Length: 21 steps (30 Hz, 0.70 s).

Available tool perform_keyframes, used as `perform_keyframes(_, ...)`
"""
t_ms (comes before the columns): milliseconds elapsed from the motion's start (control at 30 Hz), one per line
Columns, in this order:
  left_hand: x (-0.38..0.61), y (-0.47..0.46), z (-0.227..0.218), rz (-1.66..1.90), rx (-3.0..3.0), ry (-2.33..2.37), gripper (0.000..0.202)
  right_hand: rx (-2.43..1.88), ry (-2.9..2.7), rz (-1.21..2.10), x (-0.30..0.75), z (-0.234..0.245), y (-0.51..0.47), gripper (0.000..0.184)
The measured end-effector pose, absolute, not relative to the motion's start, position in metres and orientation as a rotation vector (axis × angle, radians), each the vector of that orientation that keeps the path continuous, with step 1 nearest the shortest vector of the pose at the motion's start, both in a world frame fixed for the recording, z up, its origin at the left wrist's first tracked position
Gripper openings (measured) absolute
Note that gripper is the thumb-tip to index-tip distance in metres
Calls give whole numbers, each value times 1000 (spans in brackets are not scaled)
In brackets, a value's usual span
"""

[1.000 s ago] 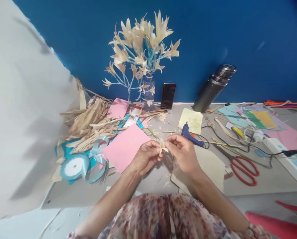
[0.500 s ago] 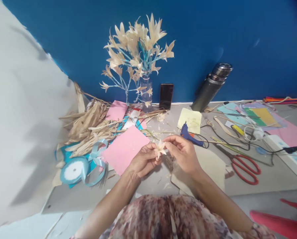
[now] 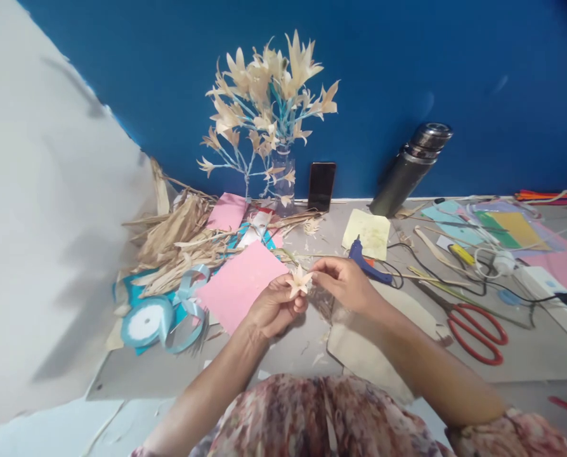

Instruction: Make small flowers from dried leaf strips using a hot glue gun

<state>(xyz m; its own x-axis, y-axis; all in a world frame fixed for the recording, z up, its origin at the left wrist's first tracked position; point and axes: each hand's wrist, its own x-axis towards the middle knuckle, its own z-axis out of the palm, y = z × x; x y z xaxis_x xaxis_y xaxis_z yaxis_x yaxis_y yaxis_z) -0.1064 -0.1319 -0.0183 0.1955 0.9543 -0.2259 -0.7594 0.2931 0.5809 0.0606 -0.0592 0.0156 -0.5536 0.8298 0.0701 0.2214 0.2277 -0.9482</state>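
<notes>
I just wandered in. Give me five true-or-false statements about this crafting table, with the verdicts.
1. The left hand holds a pale flower. True.
2. The right hand grips the glue gun. False: the right hand is by the flower; the glue gun lies unheld.
3. A phone stands between the clear bottle and the dark flask. True.
4. The scissors have blue handles. False: the scissors have red ones.
5. The ribbon roll is light blue. True.
</notes>
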Motion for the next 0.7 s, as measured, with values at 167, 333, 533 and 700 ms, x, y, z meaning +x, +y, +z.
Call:
perform_keyframes(167,-107,-129,-18,1229,387,643,33,-928,-1693,1490,52,-9,-58,20)
perform_keyframes(333,-105,-127,-23,1233,413,672,32,-813,-1532,1712,58,-13,-66,28)
perform_keyframes(533,-105,-125,-27,1290,498,743,26,-731,-1377,1860,63,-18,-64,31)
perform_keyframes(700,-104,-125,-28,1301,541,793,23,-689,-1375,1845,64,-18,-62,30)
